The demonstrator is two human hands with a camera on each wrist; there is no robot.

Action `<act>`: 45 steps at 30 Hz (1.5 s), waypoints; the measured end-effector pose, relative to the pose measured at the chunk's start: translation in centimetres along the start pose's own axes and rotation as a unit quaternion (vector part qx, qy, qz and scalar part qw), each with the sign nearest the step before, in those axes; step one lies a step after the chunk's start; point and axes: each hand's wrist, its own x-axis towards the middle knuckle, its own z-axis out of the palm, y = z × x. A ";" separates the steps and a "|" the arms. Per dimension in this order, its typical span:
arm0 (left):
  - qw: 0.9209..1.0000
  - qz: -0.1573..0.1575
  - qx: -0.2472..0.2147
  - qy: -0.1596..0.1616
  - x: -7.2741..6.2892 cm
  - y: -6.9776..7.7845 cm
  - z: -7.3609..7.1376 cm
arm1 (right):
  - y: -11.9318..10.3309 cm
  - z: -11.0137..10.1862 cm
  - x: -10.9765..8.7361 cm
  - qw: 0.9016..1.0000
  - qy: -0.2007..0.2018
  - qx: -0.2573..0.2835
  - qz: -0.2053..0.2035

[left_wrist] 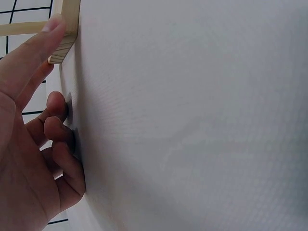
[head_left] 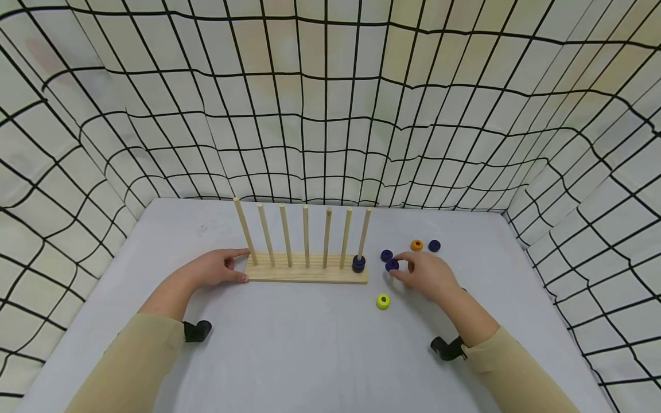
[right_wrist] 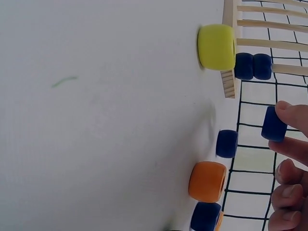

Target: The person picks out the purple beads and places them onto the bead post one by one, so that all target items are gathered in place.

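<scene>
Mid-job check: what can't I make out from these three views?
Right wrist: shape of a second orange object, mostly hidden by the lowest blue bead.
Right wrist: tips of the pegs, cut off by the right edge.
Left wrist: most of the wooden pegboard, cut off by the top and left edges.
Head: tabletop beneath the right hand, hidden by that hand.

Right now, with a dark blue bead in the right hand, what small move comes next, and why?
Probably raise the dark blue rounded bead over the rightmost wooden peg: the right hand pinches it beside the peg, below its tip; two matching blue beads sit there, and the left hand grips the pale wooden base.
</scene>
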 end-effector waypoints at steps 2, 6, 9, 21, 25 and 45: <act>1.000 0.001 0.000 0.000 -0.1 0.0 0.0 | 0.0 -0.1 -0.1 1.000 0.011 0.001 -0.004; 1.000 0.004 0.001 -0.001 -0.2 0.0 0.0 | 0.0 -0.3 -0.1 0.999 0.036 0.006 -0.014; 1.000 0.005 0.001 -0.002 -0.2 0.0 0.0 | -0.2 -0.6 -0.2 0.998 0.057 0.009 -0.027; 1.000 -0.002 0.002 -0.002 -0.5 -0.1 -0.1 | -1.2 -1.7 -0.1 0.995 0.092 0.018 -0.041; 1.000 -0.001 0.002 -0.001 -0.5 -0.1 -0.2 | -1.4 -2.0 0.0 0.993 0.110 0.023 -0.043; 1.000 -0.009 -0.004 -0.002 0.0 -0.1 0.0 | -2.6 -3.0 0.5 0.978 0.189 0.070 -0.063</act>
